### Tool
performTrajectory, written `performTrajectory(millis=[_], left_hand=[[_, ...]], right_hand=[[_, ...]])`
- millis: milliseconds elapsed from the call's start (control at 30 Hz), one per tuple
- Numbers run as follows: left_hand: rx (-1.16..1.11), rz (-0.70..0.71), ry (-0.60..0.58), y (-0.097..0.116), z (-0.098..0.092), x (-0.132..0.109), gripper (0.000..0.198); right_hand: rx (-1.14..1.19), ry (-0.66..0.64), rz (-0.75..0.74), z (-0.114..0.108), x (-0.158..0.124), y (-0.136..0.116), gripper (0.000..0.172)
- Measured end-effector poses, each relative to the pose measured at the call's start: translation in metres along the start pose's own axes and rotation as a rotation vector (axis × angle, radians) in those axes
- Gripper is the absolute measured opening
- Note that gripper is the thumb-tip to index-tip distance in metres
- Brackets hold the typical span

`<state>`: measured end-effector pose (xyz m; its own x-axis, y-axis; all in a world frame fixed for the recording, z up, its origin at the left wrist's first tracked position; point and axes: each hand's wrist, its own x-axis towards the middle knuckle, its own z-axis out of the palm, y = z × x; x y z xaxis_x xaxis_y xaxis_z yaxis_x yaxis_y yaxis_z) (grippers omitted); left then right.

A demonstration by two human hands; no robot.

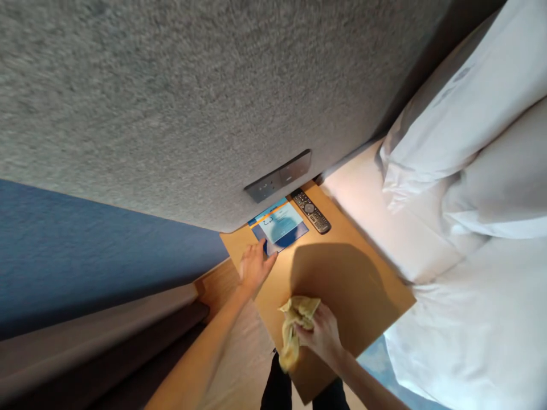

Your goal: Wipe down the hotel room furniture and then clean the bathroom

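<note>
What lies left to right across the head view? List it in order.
Blue fabric surface → left hand → TV remote → white pillow

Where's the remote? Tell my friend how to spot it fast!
Find the big white bed, then the wooden table beside it, against the grey wall. At the table's far end lies the remote control. It is long, dark and covered in buttons, unlike the flat blue booklet beside it.
</note>
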<state>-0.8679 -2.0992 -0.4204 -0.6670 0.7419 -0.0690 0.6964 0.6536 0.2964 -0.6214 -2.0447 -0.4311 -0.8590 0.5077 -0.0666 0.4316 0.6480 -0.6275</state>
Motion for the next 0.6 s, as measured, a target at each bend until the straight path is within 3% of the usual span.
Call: performTrajectory(millis=[100,167,233,300,400,467,500,533,600], left_hand=[[-0.153,-0.036,0.047,0.045,0.003,0.025,0.039],[-0.245,-0.097,0.077,0.073,0.003,0.047,0.026],[-0.342,-0.226,0.152,0.088,-0.004,0.063,0.022],[-0.490,-0.368,0.236,0.087,-0.020,0.073,0.019],[-0.668,-0.491,0.297,0.064,-0.055,0.079,0.017],[-0.667,-0.495,0.286,0.049,-0.076,0.084,0.015],[-0.653,-0.490,0.272,0.043,-0.084,0.087,0.014],[-0.644,-0.486,0.254,0.039,-0.089,0.090,0.014],[-0.614,-0.479,0.221,0.037,-0.093,0.094,0.012]], right_hand=[[-0.141,0.228,0.096,-0.046,0.112,0.016,0.041],[-0.288,0.195,0.106,-0.066,0.189,0.033,0.040],[-0.343,0.150,0.032,-0.071,0.233,0.050,0.036],[-0.282,0.188,-0.043,-0.073,0.243,0.058,0.034],[-0.074,0.473,-0.067,-0.094,0.238,0.041,0.040],[0.043,0.685,-0.044,-0.119,0.243,0.005,0.044],[0.074,0.732,-0.013,-0.131,0.249,-0.018,0.045],[0.090,0.726,0.037,-0.139,0.255,-0.042,0.043],[0.102,0.568,0.125,-0.143,0.260,-0.092,0.038]])
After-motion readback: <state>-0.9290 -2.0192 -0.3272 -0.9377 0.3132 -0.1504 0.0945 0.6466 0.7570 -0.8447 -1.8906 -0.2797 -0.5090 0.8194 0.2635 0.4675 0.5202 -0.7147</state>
